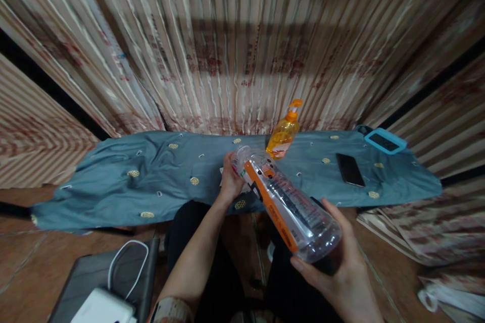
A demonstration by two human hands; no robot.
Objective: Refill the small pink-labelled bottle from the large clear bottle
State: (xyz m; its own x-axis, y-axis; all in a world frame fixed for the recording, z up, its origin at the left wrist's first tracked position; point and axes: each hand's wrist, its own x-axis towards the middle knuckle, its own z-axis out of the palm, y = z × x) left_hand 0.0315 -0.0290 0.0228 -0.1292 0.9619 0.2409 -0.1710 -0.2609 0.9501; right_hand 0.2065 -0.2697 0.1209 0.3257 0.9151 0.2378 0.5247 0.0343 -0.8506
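Clear plastic bottle (pixel 288 202), orange-striped label, empty by the look of it; held tilted above the lap, neck toward the desk (pixel 113 181), base low. Right hand (pixel 341 262) cupped under the base, fingers curled round it, bearing the weight. Left hand (pixel 230 179) closed about the neck end, seemingly at the cap; exact pinch hard to tell. Orange pump dispenser (pixel 284 133) upright just beyond on the blue cloth. Dark phone (pixel 350 169) flat to the right, well apart.
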